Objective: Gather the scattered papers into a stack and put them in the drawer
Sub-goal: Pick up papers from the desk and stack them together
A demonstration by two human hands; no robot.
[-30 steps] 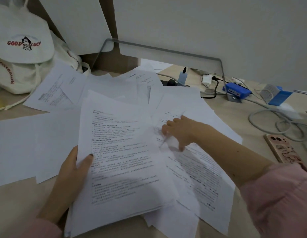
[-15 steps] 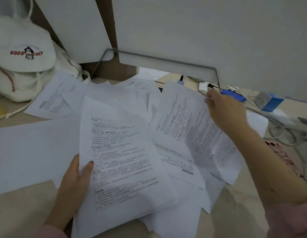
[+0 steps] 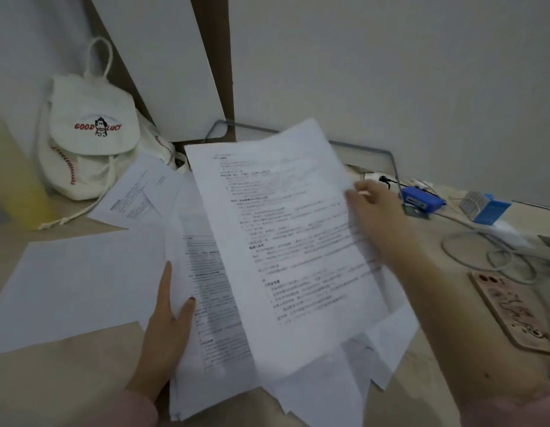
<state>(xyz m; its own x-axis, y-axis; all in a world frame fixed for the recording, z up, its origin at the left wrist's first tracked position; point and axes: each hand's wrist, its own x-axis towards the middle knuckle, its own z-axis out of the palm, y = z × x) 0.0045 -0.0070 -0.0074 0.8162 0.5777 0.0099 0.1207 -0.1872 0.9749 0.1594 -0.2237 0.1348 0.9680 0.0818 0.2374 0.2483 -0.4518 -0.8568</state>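
Your right hand (image 3: pixel 379 217) is pinching a sheet (image 3: pixel 283 241) just lifted off the table (image 3: pixel 67 383), swinging it over the near-edge stack (image 3: pixel 216 306) your left hand (image 3: pixel 166 334) is gripping; the gathering is advancing.

1. Print on the raised sheet (image 3: pixel 292 241) is too blurred to read.
2. The left hand (image 3: pixel 167 334) is partly hidden beneath the stack (image 3: pixel 218 318) it grips.
3. The yellow object (image 3: pixel 15 180), far left, is blurred and cut off by the picture's edge.
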